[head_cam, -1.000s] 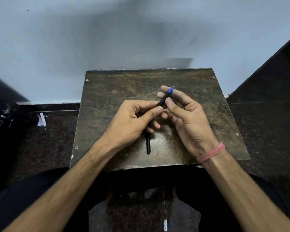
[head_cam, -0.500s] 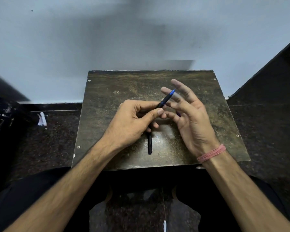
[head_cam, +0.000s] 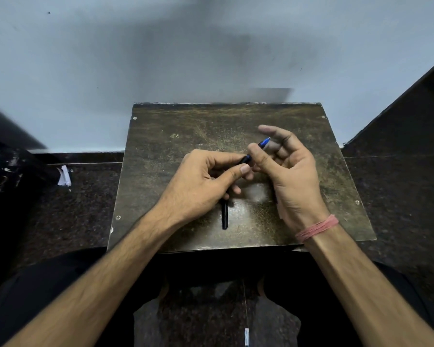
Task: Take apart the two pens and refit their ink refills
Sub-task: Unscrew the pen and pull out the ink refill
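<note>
A dark pen with a blue tip section is held between both hands above the small table. My left hand grips its dark barrel with thumb and fingers. My right hand pinches the blue front end between thumb and forefinger, the other fingers spread. A second black pen lies on the table pointing toward me, partly hidden under my left hand.
The worn brown table stands against a pale wall. A dark speckled floor surrounds it, with a scrap of white paper at the left. My knees are below the table's near edge.
My right hand has shifted right and closed thumb and forefinger on the pen's blue front end; earlier its fingers lay open beside the pen. The left hand's grip and the lying pen stay the same.
</note>
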